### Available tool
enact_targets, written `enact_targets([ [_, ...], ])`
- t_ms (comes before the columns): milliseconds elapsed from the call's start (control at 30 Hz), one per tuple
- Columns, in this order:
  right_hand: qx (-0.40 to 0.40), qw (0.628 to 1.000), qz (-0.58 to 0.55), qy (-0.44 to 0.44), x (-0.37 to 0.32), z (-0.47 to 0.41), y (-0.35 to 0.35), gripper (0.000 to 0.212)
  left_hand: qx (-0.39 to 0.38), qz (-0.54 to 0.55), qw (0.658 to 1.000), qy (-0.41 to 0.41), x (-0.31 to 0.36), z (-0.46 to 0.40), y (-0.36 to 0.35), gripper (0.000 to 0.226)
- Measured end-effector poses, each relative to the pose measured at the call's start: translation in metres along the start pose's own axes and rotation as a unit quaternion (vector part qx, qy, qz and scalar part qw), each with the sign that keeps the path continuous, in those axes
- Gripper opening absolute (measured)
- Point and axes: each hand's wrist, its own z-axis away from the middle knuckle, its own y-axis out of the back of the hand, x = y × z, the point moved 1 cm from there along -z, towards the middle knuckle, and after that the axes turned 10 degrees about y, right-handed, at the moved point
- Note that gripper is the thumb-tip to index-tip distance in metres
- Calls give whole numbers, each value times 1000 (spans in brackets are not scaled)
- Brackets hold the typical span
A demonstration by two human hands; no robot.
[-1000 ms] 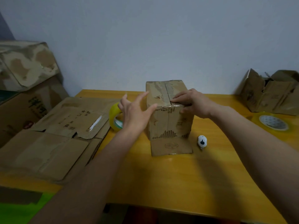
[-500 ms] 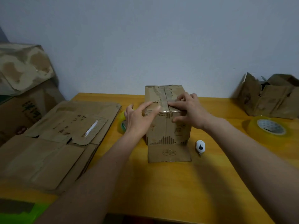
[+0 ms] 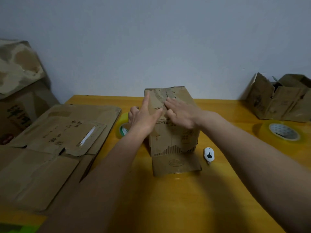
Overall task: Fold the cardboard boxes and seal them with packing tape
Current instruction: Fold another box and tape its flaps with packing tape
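On the yellow wooden counter [image 3: 185,199], flattened brown cardboard sheets [image 3: 55,145] are seen leftmost. The left hand [image 3: 143,115] and right hand [image 3: 181,115], fingers extended, are pressed flat on the upright brown cardboard box [image 3: 173,137], its top seam running away between them.

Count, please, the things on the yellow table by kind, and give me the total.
Standing cardboard box under the hands: 1
Flattened cardboard stack: 1
Open folded boxes, far right: 1 group; number unclear
Tape rolls: 2
White cutter: 1
Total: 6
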Motion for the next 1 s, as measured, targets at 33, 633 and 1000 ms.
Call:
enact_targets([
  [33, -12, 1000, 11, -12, 4, -10, 0, 58, 2, -6, 1000, -2, -1, 0, -1, 75],
  [633, 0, 998, 37, -43, 23, -57, 3, 59, 23, -4, 1000, -11, -6, -6, -1, 93],
  [1000, 88, 992, 6, -87, 50, -107, 15, 51, 38, 43, 998, -31, -18, -16, -8, 106],
])
